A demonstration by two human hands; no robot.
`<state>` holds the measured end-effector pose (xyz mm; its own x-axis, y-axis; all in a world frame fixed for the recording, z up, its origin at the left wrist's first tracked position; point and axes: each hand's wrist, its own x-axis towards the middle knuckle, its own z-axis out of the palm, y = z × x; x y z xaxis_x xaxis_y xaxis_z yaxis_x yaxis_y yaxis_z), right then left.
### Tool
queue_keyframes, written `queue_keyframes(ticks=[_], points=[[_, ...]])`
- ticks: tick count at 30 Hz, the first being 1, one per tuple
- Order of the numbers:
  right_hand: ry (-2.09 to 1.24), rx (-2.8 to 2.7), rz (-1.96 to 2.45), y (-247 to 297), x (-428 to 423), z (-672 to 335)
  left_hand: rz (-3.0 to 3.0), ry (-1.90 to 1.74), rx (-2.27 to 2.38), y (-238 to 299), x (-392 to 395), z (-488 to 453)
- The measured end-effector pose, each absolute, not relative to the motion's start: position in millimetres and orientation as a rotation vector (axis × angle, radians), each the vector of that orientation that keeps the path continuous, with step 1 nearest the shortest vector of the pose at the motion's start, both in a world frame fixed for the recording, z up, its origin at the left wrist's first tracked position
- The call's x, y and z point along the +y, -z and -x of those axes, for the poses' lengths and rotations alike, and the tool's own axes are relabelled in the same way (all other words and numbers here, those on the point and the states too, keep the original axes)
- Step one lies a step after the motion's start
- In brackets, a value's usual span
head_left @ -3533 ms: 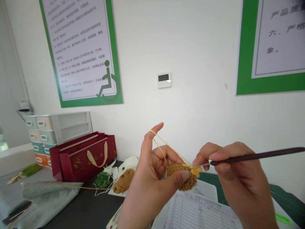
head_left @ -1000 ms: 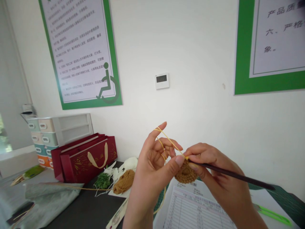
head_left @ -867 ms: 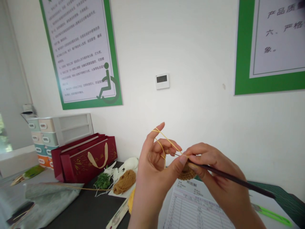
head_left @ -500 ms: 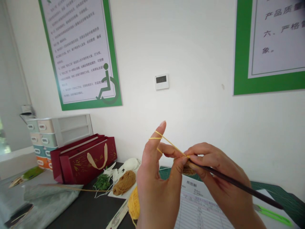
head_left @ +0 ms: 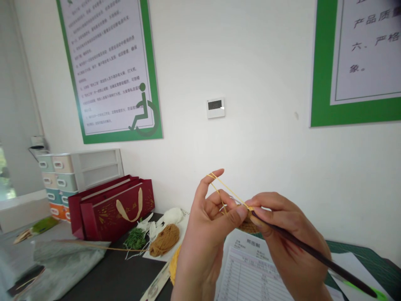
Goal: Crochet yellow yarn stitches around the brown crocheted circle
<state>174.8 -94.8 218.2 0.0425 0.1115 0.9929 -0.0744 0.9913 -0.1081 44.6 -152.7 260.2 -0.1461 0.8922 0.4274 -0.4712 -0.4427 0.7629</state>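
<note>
A: What does the left hand (head_left: pixel 203 242) hold?

B: Its grip is narrow. The thumb and fingers pinch a small round crocheted piece (head_left: pixel 249 225), and a yellow yarn (head_left: pixel 231 191) is looped around the raised index finger.

A: And the right hand (head_left: pixel 290 238)?

B: Its grip is narrow too. It holds a crochet hook (head_left: pixel 316 258) with a dark handle. The tip goes to the crocheted piece between both hands, but the fingers hide it partly.

A: What is near the hands?

B: Just below the left hand is a ball of yellow yarn (head_left: pixel 175 263). Beside this ball, a skein of tan yarn (head_left: pixel 164 240) lies on the black surface (head_left: pixel 94 280). Under the right hand is a printed paper chart (head_left: pixel 250 276).
</note>
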Motion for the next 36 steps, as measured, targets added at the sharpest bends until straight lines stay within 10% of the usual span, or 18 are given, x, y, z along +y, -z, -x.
queue_keyframes(ticks=[12, 19, 36], points=[[-0.056, -1.326, -0.012, -209.4, -90.2, -166.7, -0.997, -1.607, 0.385, -257.1, -150.3, -43.5], [0.606, -1.305, 0.203, -205.7, -89.3, -175.2, -0.972, -1.677, 0.496, -262.2, -161.5, -60.4], [0.314, -1.399, 0.057, -207.4, -98.3, -180.0, -1.103, -1.781, 0.564, -264.5, -162.3, -48.3]])
